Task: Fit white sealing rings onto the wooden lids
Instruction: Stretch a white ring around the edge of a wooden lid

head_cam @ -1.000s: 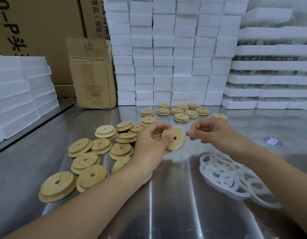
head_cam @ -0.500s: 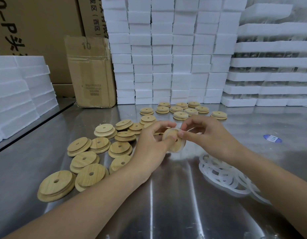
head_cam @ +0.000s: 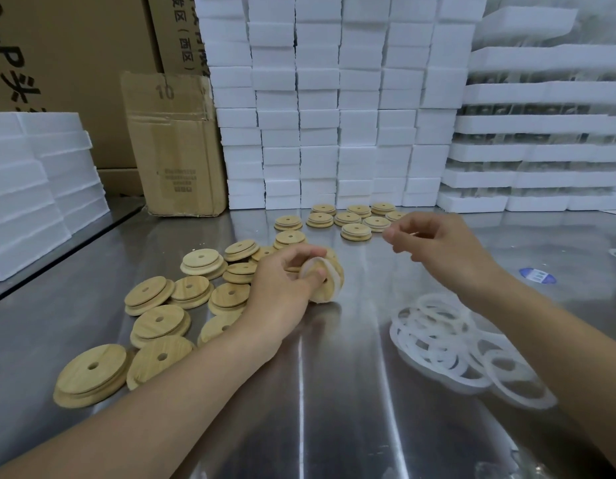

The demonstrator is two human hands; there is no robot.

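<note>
My left hand (head_cam: 282, 288) grips a wooden lid (head_cam: 329, 271) on edge just above the steel table, thumb over the lid's face. A white sealing ring (head_cam: 313, 266) sits around the lid's stepped side. My right hand (head_cam: 441, 250) hovers apart from it to the right, fingers curled with thumb near the forefinger, nothing visible in it. A loose heap of white rings (head_cam: 448, 340) lies under my right forearm. Several bare lids (head_cam: 158, 326) lie spread out to the left. A further group of lids (head_cam: 355, 221) sits at the back.
Stacks of white foam blocks (head_cam: 334, 115) wall off the back of the steel table (head_cam: 334, 409). Foam trays (head_cam: 541, 150) stand at the right. A cardboard box (head_cam: 172, 143) is at the back left, more foam (head_cam: 33, 188) on the left, and a blue sticker (head_cam: 537, 274) on the table at right.
My right hand, which was pressing on the lid half a second ago, has pulled away up and to the right. My left hand has lowered the lid toward the table.
</note>
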